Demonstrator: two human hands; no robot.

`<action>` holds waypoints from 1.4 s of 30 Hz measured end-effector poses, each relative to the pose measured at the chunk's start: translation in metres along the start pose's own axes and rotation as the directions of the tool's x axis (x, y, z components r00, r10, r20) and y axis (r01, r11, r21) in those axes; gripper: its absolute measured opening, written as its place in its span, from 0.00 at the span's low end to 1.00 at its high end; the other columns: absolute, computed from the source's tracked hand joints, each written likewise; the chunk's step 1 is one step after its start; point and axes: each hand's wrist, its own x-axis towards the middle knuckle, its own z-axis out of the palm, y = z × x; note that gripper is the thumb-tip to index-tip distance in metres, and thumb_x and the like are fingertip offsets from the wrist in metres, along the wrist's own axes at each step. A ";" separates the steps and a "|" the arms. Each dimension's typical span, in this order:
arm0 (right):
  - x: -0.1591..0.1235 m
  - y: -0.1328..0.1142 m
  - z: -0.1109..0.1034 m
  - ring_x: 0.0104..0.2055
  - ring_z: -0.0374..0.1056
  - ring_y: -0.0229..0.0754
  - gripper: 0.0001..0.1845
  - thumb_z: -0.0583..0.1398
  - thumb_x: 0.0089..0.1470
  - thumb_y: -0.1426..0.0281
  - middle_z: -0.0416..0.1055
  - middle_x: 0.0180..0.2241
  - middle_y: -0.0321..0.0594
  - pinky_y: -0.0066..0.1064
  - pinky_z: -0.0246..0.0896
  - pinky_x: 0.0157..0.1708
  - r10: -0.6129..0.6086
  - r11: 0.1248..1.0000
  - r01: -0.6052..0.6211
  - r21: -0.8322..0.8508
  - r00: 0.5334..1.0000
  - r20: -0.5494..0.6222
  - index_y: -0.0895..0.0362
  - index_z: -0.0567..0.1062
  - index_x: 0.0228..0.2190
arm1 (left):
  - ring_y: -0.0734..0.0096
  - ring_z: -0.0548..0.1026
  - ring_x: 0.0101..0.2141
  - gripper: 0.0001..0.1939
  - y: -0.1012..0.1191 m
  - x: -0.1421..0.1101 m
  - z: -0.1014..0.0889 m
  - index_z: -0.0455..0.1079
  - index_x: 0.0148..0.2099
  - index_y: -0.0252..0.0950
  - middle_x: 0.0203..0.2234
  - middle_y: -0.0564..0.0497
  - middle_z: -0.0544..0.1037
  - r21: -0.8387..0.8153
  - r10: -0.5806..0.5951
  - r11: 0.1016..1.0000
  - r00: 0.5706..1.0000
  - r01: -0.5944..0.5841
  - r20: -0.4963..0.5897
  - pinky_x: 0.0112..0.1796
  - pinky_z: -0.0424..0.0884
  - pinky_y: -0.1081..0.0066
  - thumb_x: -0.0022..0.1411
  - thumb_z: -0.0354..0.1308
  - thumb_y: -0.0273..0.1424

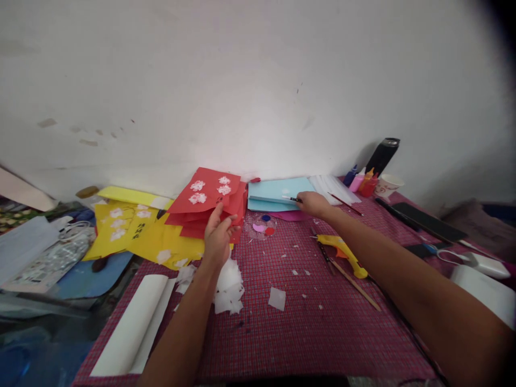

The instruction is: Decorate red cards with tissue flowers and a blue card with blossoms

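slim black tool (296, 200) pinched in the right hand (314, 203) points left over light blue paper (274, 188) bearing only a pale patch (285, 191). beyond the left hand (218, 236), fingers loosely parted, a red card (210, 188) already carries four white blossoms (197, 198). white pieces (229, 290) lie loose nearer, partly hidden; tool tip and card contact, unclear.

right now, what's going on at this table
Someone is doing paper craft with both hands. The right hand grips a thin dark tool, perhaps a brush, over the light-blue sheets. The left hand is by the red sheets, which carry white paper blossoms; whether its fingers touch them is unclear. Loose white paper pieces lie beside the left forearm, and a yellow glue gun lies on the tablecloth near the right forearm.
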 end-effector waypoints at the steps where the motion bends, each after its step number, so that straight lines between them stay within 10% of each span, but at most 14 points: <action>1: 0.000 0.000 0.000 0.43 0.71 0.49 0.18 0.54 0.60 0.62 0.77 0.42 0.51 0.33 0.58 0.38 -0.003 1.000 0.003 0.006 1.000 0.003 0.58 0.78 0.42 | 0.67 0.76 0.43 0.27 0.002 0.000 0.000 0.68 0.58 0.45 0.60 0.46 0.66 -0.013 0.022 1.000 0.999 -0.021 0.027 0.34 0.73 0.72 0.55 0.61 0.27; 15: -0.001 -0.004 0.001 0.43 0.72 0.48 0.18 0.53 0.61 0.62 0.77 0.43 0.49 0.32 0.59 0.39 -0.043 0.999 0.043 0.013 0.999 0.009 0.56 0.79 0.42 | 0.67 0.73 0.48 0.31 0.013 0.001 -0.004 0.64 0.62 0.50 0.64 0.48 0.60 -0.127 0.070 0.991 0.982 -0.048 0.174 0.40 0.73 0.70 0.58 0.58 0.23; 42: -0.048 0.001 -0.051 0.39 0.73 0.54 0.18 0.47 0.65 0.64 0.77 0.38 0.55 0.34 0.55 0.33 0.224 0.974 -0.216 0.060 0.925 -0.307 0.59 0.70 0.48 | 0.71 0.77 0.39 0.34 -0.003 0.000 -0.003 0.62 0.62 0.39 0.59 0.43 0.66 0.014 -0.141 0.990 0.989 0.141 0.034 0.31 0.73 0.73 0.52 0.62 0.23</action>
